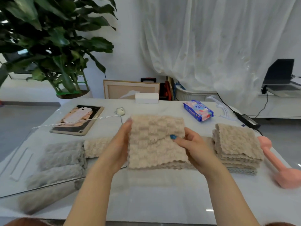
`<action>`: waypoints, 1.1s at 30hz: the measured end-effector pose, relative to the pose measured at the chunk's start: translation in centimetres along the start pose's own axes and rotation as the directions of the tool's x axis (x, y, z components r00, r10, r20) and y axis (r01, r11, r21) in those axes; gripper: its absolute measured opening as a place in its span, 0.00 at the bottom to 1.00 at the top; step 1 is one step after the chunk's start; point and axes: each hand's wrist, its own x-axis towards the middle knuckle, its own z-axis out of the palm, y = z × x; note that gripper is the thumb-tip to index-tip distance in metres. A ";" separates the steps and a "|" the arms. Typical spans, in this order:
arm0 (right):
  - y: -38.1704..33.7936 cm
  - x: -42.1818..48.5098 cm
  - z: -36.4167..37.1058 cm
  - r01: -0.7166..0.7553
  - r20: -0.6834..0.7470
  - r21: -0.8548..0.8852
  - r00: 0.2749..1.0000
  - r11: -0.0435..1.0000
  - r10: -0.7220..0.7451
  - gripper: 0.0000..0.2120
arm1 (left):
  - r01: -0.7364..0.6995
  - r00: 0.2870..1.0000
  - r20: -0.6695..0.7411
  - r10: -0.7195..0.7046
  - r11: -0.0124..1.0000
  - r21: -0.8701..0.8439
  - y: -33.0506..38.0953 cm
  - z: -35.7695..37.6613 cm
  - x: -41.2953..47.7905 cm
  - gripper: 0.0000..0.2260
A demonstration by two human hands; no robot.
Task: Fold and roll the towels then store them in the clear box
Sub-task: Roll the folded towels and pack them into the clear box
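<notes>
As its edges seemingly needed squaring, the grip of left hand [119, 144] and right hand [194, 148] pinched the beige towel [154, 144] at nine and three o'clock.

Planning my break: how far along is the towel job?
Done: grey rolls and a beige roll lie in the clear box. In hand: left hand and right hand hold a folded beige towel, not yet rolled. Left: the stack at right.
</notes>
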 end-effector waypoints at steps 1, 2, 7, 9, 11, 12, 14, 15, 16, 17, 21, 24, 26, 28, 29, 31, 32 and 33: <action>0.2 0.2 0.7 -0.006 -0.005 -0.025 1.000 1.000 0.006 0.12 | 0.030 0.999 -0.022 -0.028 0.998 0.057 -0.3 -0.4 -0.5 0.25; 0.4 0.5 1.3 -0.021 0.003 -0.076 1.000 0.997 0.021 0.12 | 0.048 0.998 -0.045 -0.043 0.991 0.127 -0.5 -1.0 -0.7 0.30; 1.1 1.8 5.9 -0.038 0.185 -0.143 0.981 0.989 0.065 0.15 | -0.099 0.993 -0.030 0.116 0.934 0.344 1.1 -6.2 -2.2 0.10; 1.2 2.6 8.0 -0.050 0.281 -0.045 0.958 0.998 0.061 0.21 | -0.184 0.979 -0.026 0.203 0.928 0.324 2.3 -9.0 -2.6 0.13; 1.4 4.1 10.1 -0.090 0.321 0.038 0.944 0.995 0.074 0.21 | -0.211 0.976 0.003 0.217 0.945 0.249 3.5 -11.7 -2.8 0.13; 1.7 5.2 10.8 -0.127 0.314 0.050 0.944 0.991 0.105 0.20 | -0.200 0.980 0.033 0.198 0.952 0.230 4.0 -13.0 -2.6 0.13; 2.4 7.6 12.4 -0.190 0.299 -0.002 0.937 0.982 0.182 0.22 | -0.135 0.990 0.076 0.121 0.964 0.230 4.7 -15.9 -2.0 0.18; 2.8 8.7 13.2 -0.208 0.304 -0.067 0.927 0.976 0.218 0.23 | -0.078 0.996 0.069 0.060 0.955 0.285 5.0 -17.3 -1.7 0.20; 3.1 9.6 13.8 -0.209 0.314 -0.177 0.914 0.962 0.256 0.25 | -0.027 0.997 0.071 0.000 0.922 0.386 5.0 -18.5 -1.1 0.22; 3.3 10.6 13.8 -0.179 0.320 -0.330 0.902 0.927 0.289 0.27 | 0.014 0.995 0.074 -0.061 0.854 0.520 4.8 -19.2 -0.4 0.22; 2.9 14.1 16.2 0.111 0.326 -0.899 0.815 0.424 0.479 0.26 | 0.071 0.972 0.046 -0.231 0.473 0.878 3.3 -20.3 2.6 0.23; 5.0 15.1 18.9 0.235 0.188 -0.972 0.714 0.023 0.674 0.21 | 0.106 0.942 -0.006 -0.335 0.281 0.954 1.7 -20.6 4.9 0.23; 7.8 15.8 19.7 0.208 0.080 -0.974 0.689 -0.090 0.721 0.14 | 0.120 0.928 -0.043 -0.369 0.188 0.975 0.6 -20.8 5.8 0.24; 9.8 16.4 19.9 0.148 0.048 -0.985 0.715 -0.084 0.698 0.11 | 0.132 0.942 -0.080 -0.325 0.141 0.981 -0.2 -20.8 6.2 0.22; 10.2 16.6 19.9 0.128 0.050 -0.990 0.732 -0.066 0.679 0.11 | 0.132 0.953 -0.093 -0.290 0.121 0.984 -0.5 -20.8 6.2 0.20; 10.6 16.9 19.9 0.130 0.068 -0.990 0.761 -0.048 0.645 0.12 | 0.124 0.965 -0.099 -0.243 0.087 0.989 -1.1 -21.0 6.6 0.17; 10.4 17.1 20.0 0.165 0.088 -0.984 0.767 -0.063 0.635 0.12 | 0.115 0.970 -0.095 -0.225 0.077 0.990 -1.2 -21.2 6.9 0.16; 10.6 17.0 20.0 0.188 0.102 -0.979 0.772 -0.073 0.627 0.13 | 0.106 0.969 -0.090 -0.230 0.057 0.993 -1.6 -21.4 7.0 0.15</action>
